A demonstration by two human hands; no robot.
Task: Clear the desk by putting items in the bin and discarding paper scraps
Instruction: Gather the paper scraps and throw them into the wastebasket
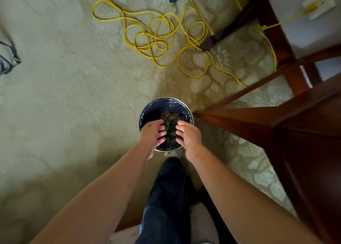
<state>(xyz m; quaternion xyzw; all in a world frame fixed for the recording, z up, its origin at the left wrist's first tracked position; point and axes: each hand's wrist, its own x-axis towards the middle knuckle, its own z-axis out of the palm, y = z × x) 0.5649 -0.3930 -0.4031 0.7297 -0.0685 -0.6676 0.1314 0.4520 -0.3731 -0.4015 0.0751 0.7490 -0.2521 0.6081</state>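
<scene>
A small round bin (pixel 158 103) with a metal rim and a dark plastic liner stands on the carpet right in front of me. Coloured paper scraps (pixel 168 117) lie inside it, red and green among dark ones. My left hand (pixel 152 133) hovers over the bin's left side and my right hand (pixel 188 135) over its right side. On both hands the fingers are loosely curled toward each other with a gap between them. I see nothing held in either hand. The desk top is out of view.
A dark wooden desk leg and frame (pixel 258 125) stand just right of the bin. A tangled yellow cable (pixel 156 41) lies on the carpet beyond it. My leg in dark jeans (pixel 166 188) reaches toward the bin's near edge.
</scene>
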